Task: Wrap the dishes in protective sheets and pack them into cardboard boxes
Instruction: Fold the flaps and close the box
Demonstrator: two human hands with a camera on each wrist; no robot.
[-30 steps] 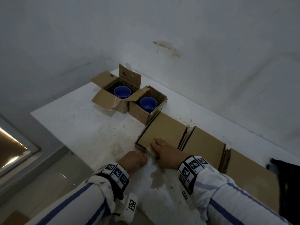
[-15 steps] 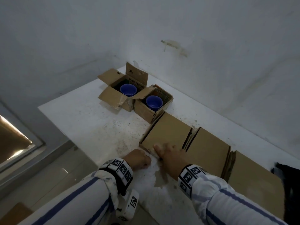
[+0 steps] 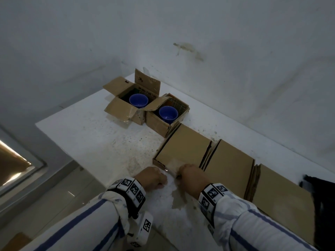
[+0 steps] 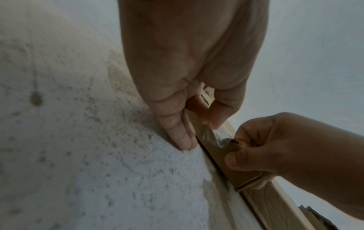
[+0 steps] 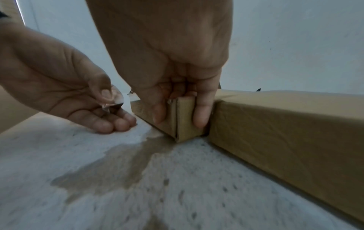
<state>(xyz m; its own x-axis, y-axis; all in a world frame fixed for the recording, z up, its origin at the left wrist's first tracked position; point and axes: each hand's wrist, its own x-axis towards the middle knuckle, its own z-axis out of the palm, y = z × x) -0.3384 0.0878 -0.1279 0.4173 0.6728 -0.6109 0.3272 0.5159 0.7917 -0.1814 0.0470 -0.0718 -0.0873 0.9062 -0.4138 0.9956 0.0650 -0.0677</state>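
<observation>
A closed cardboard box [image 3: 183, 147] lies flat on the white table [image 3: 90, 138], first in a row of three. My right hand [image 3: 181, 171] grips its near corner [image 5: 185, 124], thumb on one side and fingers on the other. My left hand [image 3: 163, 176] sits just left of that corner and pinches a strip of clear tape [image 4: 208, 135] between thumb and fingers; the strip [image 5: 116, 99] runs to the box edge. Two open boxes [image 3: 119, 109] [image 3: 157, 124] at the back each hold a blue bowl [image 3: 138, 100] [image 3: 168, 113]. No protective sheet shows.
Two more closed boxes [image 3: 230, 165] [image 3: 282, 196] lie to the right, touching in a row along the wall. A dark object [image 3: 322, 205] sits at the far right. A brown stain [image 3: 179, 198] marks the table by my hands. The table's left edge drops to the floor.
My right hand left the box top, where it lay flat, and now grips the near corner. My left hand now pinches clear tape off the box edge.
</observation>
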